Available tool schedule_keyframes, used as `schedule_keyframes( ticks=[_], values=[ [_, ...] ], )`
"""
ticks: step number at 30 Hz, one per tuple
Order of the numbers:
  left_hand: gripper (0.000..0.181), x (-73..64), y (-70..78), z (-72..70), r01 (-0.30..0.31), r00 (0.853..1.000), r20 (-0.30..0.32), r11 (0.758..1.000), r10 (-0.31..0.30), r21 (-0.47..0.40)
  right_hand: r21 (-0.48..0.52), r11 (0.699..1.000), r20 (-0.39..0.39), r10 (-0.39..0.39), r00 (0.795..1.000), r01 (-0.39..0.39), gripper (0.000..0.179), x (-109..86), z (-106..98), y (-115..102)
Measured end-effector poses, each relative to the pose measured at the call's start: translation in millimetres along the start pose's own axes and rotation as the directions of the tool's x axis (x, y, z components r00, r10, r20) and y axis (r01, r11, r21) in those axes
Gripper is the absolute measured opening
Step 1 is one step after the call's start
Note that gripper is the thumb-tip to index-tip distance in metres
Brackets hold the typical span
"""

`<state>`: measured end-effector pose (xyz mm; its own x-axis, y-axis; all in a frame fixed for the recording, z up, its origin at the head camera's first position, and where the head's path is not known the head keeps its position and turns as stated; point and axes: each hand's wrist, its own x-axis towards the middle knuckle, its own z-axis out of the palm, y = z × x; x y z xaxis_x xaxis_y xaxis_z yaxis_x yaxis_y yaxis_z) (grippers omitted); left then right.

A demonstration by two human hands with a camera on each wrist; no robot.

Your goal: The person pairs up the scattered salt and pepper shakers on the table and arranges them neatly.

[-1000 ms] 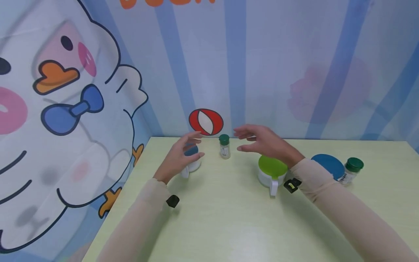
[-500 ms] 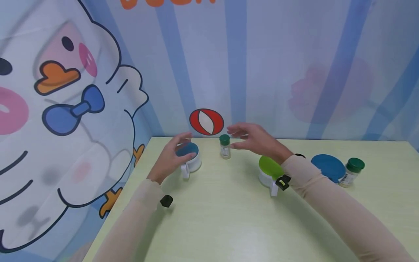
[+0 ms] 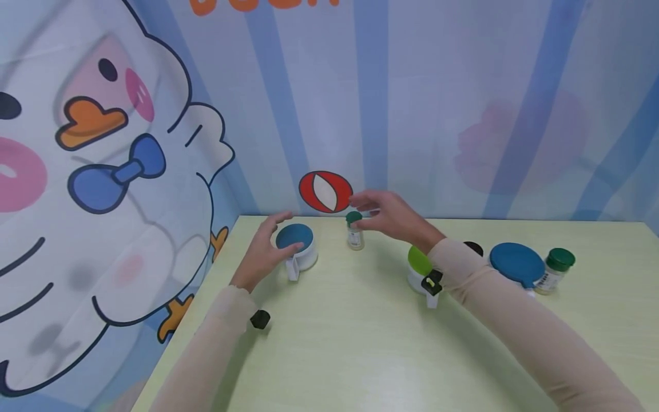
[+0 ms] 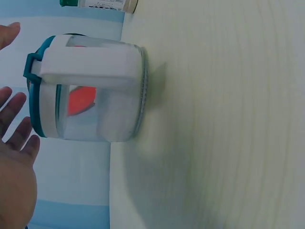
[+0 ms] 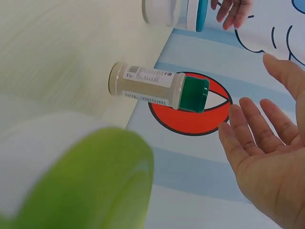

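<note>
A clear jar with a blue lid and white handle (image 3: pixel 308 258) stands upright at the back left of the table. Beside it is my left hand (image 3: pixel 259 256), thumb and fingers spread about the lid; in the left wrist view, the fingertips (image 4: pixel 29 145) are close to the lid of the jar (image 4: pixel 112 112), and contact is unclear. To the right stands a small seasoning bottle with a green cap (image 3: pixel 354 239). My right hand (image 3: pixel 393 220) hovers at its cap, fingers extended. In the right wrist view a gap shows between that hand (image 5: pixel 271 162) and the bottle (image 5: pixel 147 85).
Under my right forearm stands a green-lidded jar with a white handle (image 3: pixel 418 263), partly hidden. Farther right are another blue-lidded jar (image 3: pixel 516 262), a second green-capped bottle (image 3: pixel 556 269) and a dark round lid (image 3: pixel 473 248). A printed cloth wall (image 3: pixel 422 114) borders the table's back.
My right hand has moved left to the green-capped bottle. My left hand has drawn slightly left, uncovering more of the blue-lidded jar. The jars and bottles have stayed in place.
</note>
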<state>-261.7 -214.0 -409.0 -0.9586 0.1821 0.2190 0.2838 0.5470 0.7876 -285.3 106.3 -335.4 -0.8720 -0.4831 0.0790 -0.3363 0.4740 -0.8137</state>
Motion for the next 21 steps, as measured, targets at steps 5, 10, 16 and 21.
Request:
schedule_keyframes(
  ticks=[5,10,16,21],
  values=[
    [0.087,0.7,-4.3,3.5,0.083,0.997,0.001,0.996,-0.083,0.027,-0.002,1.0,0.0,0.005,1.0,-0.005,0.055,7.2,4,0],
    [0.095,2.1,-6.4,8.6,0.146,0.989,0.003,0.989,-0.146,0.025,-0.007,1.0,0.011,0.023,1.0,-0.023,0.056,14.4,5,-2],
    [0.099,4.1,-9.4,16.1,0.222,0.975,0.008,0.975,-0.222,0.005,-0.001,0.999,0.027,0.049,0.998,-0.049,0.059,21.0,7,-2],
    [0.102,3.8,-13.5,21.1,0.261,0.965,0.002,0.965,-0.261,-0.013,0.013,0.997,0.033,0.073,0.997,-0.073,0.06,24.8,8,0]
  ],
)
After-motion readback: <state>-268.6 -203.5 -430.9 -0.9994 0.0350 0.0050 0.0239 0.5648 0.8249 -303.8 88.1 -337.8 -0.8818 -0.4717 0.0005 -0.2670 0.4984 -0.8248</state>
